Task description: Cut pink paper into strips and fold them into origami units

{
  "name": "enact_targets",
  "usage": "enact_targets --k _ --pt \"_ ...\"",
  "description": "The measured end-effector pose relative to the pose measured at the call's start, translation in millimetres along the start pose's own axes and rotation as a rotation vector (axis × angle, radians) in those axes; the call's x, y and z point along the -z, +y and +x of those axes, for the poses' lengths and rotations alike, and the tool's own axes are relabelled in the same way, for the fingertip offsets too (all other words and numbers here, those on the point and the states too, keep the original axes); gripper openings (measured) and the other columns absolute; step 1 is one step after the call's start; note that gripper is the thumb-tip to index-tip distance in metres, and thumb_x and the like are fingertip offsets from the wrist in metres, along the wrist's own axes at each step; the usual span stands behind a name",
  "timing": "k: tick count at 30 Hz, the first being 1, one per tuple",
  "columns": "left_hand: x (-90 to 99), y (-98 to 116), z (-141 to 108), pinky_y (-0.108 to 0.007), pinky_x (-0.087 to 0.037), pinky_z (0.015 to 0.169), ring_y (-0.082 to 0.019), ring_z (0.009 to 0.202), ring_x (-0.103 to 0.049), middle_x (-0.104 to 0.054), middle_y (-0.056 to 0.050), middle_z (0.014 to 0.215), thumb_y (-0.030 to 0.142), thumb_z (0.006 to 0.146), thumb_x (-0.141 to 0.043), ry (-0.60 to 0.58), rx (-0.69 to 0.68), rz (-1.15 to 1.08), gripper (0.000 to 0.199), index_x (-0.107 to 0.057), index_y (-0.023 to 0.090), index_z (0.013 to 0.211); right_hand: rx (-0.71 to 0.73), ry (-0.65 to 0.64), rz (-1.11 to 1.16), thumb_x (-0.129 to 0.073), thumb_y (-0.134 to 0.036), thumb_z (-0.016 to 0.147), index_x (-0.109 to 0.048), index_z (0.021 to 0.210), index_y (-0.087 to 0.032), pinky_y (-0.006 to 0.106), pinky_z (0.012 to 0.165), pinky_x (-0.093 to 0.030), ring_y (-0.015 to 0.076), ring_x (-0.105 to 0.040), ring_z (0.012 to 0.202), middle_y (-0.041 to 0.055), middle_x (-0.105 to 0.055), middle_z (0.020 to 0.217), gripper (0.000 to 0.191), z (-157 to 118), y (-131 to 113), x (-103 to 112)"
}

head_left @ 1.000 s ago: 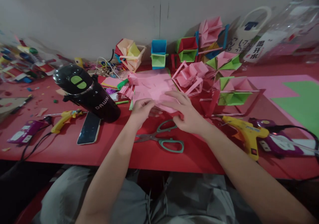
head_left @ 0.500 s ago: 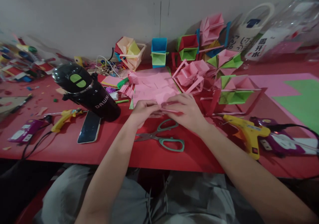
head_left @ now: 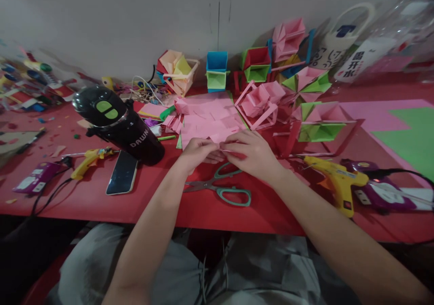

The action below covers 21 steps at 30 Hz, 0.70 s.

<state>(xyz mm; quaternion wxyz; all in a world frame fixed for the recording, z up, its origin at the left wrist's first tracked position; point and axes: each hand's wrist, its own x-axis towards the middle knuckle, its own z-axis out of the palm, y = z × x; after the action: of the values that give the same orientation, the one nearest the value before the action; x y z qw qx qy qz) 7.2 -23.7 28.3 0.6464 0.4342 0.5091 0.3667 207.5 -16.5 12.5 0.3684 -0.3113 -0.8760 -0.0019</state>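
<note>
Far left had a jumble of coloured craft bits point(head_left: 34, 81) at the back of the red table point(head_left: 271, 219), with a purple power strip point(head_left: 35, 177) nearer, then the first yellow glue gun point(head_left: 88, 160) and a phone point(head_left: 121, 174) lying flat just beside a black flask point(head_left: 118, 126) marked DAWN. Folded peach paper model point(head_left: 176, 67) sat far back by the wall. Left hand point(head_left: 197, 154) was at the near edge of the pink paper stack point(head_left: 206, 110), fingers curled, thumb and forefinger pinched on the left end of a small pink piece point(head_left: 238, 154). Piece was in the middle, up between both hands, mostly hidden by fingers; couldn't tell its full shape. Scissors point(head_left: 233, 196) lay on the near side of the hands, blades left, handles apart. Blue-and-green paper box point(head_left: 216, 67) stood far, behind the stack. Right hand point(head_left: 252, 153) was nearly closed, fingertips pinched on the same piece, tips right by the left hand's. Further right: pink folded model point(head_left: 256, 102), then pink-and-green model point(head_left: 318, 119), with the second yellow glue gun point(head_left: 339, 178) near, beside another purple strip point(head_left: 383, 194); clear plastic bottle point(head_left: 373, 47) leaned far right
</note>
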Motion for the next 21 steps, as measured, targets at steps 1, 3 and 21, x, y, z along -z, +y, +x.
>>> enact_targets --k 1,3,21 --pt "-0.5 0 -1 -0.029 -0.06 0.068 -0.017 0.065 -0.074 -0.077 -0.009 0.07 0.026 0.081 -0.071 -0.001 0.0 0.015 0.015 -0.072 0.014 0.073 0.001 0.001 0.002 -0.067 -0.021 0.09 -0.077 0.097 -0.027 0.039 0.084 -0.047 0.022 -0.067 0.092 0.0033 -0.076 0.101 0.014 0 0 0" --pt "-1.3 1 -2 -0.028 -0.06 0.069 -0.017 0.066 -0.074 -0.076 -0.008 0.069 0.025 0.082 -0.07 0.003 -0.007 0.036 0.014 -0.072 0.014 0.073 0.006 0.006 0.013 -0.067 -0.02 0.09 -0.077 0.096 -0.025 0.039 0.083 -0.048 0.0221 -0.067 0.089 0.004 -0.076 0.098 0.013 0 1 -1" --pt "6.9 -12 8 -0.03 -0.059 0.071 -0.017 0.072 -0.072 -0.073 -0.003 0.071 0.021 0.082 -0.061 -0.117 -0.294 0.322 0.016 -0.068 0.016 0.069 -0.091 -0.054 0.203 -0.067 -0.015 0.088 -0.073 0.089 -0.021 0.039 0.085 -0.052 0.0232 -0.066 0.089 0.0059 -0.073 0.093 0.008 0 3 0"
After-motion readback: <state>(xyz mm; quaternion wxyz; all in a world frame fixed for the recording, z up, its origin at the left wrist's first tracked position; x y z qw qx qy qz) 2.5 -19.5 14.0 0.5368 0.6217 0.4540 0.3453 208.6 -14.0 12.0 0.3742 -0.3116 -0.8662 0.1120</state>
